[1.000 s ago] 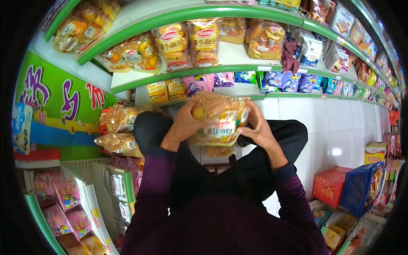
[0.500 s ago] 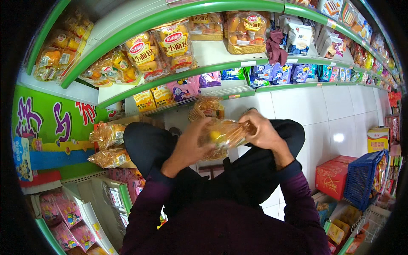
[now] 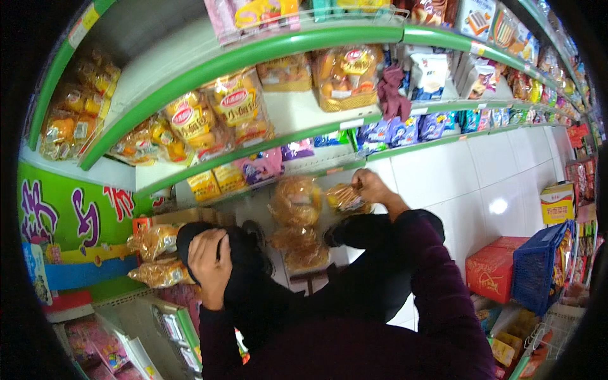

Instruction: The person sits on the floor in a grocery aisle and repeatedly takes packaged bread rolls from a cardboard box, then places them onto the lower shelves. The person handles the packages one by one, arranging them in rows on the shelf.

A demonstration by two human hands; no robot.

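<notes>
My right hand (image 3: 372,188) is stretched forward and grips a small clear bag of golden buns (image 3: 346,198) by its top, low down by the bottom shelf. Just left of it lies a larger bag of buns (image 3: 294,201), with another bag (image 3: 305,251) nearer to me below it. My left hand (image 3: 209,261) rests flat on my left knee (image 3: 244,266) in black trousers and holds nothing. Two more bread bags (image 3: 155,242) lie to the left of that knee.
Green-edged shelves (image 3: 272,47) curve overhead, stocked with bagged bread and snack packs. On the white tiled floor (image 3: 456,183) to the right stand a red cardboard box (image 3: 491,272), a blue basket (image 3: 538,266) and a yellow carton (image 3: 557,202). A low rack of pink packets (image 3: 95,342) is at lower left.
Both hands held one bag of buns in front of me. My left hand has let go and dropped to my knee; my right hand has reached forward with a bag.
</notes>
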